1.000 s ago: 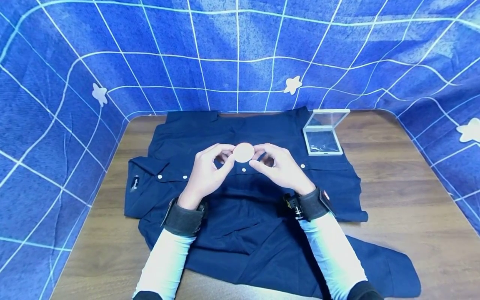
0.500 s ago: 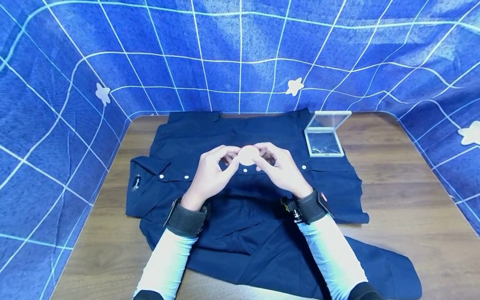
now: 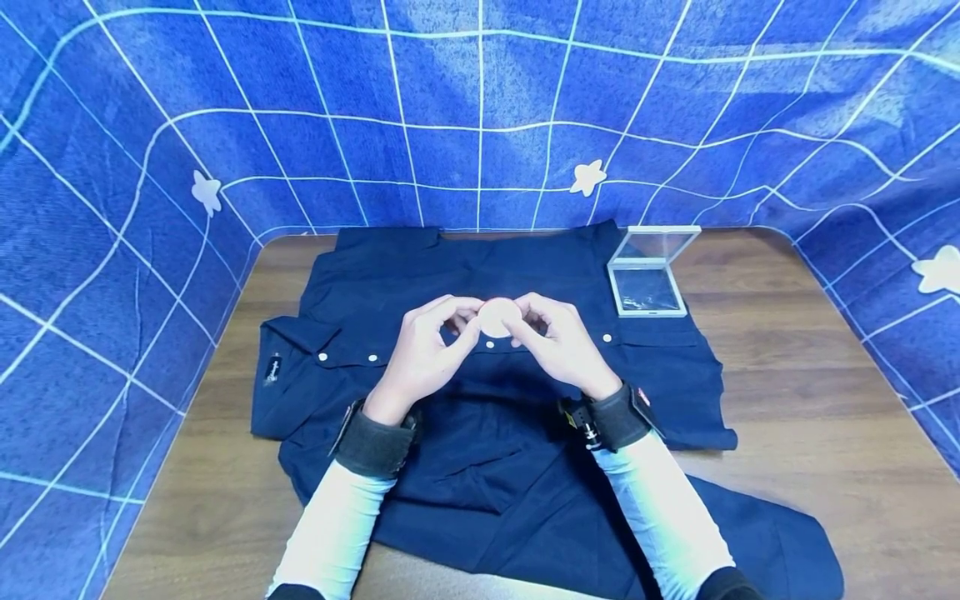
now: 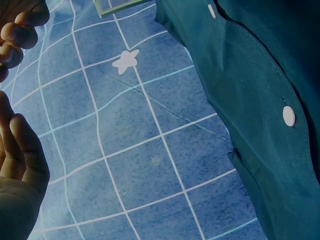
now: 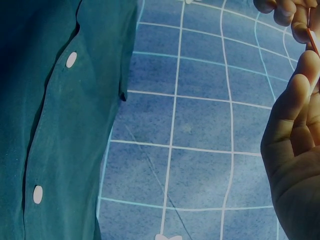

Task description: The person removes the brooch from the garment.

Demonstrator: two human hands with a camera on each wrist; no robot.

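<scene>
In front of me is a wooden table [image 3: 810,400] with a brown plank grain and rounded far corners, hemmed in on three sides by a blue cloth [image 3: 480,108] with a white grid and small pale stars. A dark navy shirt [image 3: 487,475] with white snap buttons lies spread flat across most of the middle of it (its lower edge runs toward me and off to my right). At the shirt's far right corner sits a small clear case [image 3: 647,275], lid raised, partly on the fabric.
</scene>
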